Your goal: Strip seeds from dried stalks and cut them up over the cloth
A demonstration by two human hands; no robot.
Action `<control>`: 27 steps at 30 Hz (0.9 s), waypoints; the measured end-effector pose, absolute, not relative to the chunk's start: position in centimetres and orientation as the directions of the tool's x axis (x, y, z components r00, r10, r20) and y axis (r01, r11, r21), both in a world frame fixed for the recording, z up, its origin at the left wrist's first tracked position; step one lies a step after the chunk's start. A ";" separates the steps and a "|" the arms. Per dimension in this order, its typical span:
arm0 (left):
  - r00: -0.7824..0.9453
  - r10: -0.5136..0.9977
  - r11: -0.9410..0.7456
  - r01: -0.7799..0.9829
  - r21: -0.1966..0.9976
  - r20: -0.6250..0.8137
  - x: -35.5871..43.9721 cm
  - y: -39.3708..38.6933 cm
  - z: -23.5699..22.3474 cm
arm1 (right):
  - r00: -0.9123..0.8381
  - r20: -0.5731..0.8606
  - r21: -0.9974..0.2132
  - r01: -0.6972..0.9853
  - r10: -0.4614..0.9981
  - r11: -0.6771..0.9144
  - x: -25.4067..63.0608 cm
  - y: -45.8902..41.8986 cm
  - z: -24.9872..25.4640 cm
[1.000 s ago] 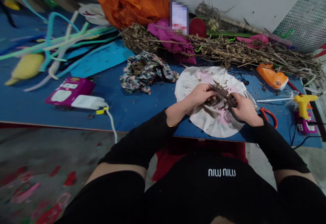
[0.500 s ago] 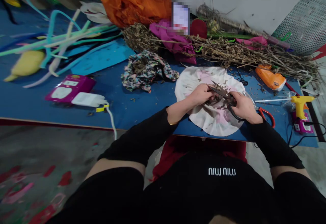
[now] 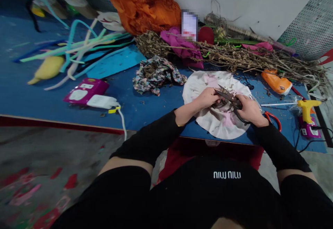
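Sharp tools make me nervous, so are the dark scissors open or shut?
Slightly open: the dark scissors, held in the right hand, show two blade tips standing apart above the white cloth.

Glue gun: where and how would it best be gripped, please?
I would grip the yellow glue gun by its handle, coming from the wearer's side: the handle points that way, while the white glue stick juts out left from the body.
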State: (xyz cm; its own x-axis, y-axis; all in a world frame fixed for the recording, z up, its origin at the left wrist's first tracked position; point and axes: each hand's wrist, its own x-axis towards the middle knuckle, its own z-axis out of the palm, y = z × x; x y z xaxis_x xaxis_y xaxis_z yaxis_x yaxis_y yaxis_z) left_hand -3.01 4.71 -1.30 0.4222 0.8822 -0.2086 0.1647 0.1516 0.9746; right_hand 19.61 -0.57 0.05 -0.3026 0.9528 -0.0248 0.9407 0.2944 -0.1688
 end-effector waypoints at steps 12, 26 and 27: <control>0.441 0.866 0.209 0.108 0.972 -0.235 -2.9 4.5 -0.2 | -0.296 -0.023 -0.241 0.928 0.955 0.282 19.8 -0.9 0.0; 0.426 0.876 0.169 0.168 0.971 -0.226 -3.1 4.1 0.7 | -0.322 0.024 -0.185 0.929 0.946 0.321 19.9 -0.6 -0.5; 0.426 0.874 0.183 0.155 0.971 -0.233 -3.0 4.1 0.8 | -0.322 0.019 -0.185 0.929 0.947 0.320 20.0 -0.7 -0.6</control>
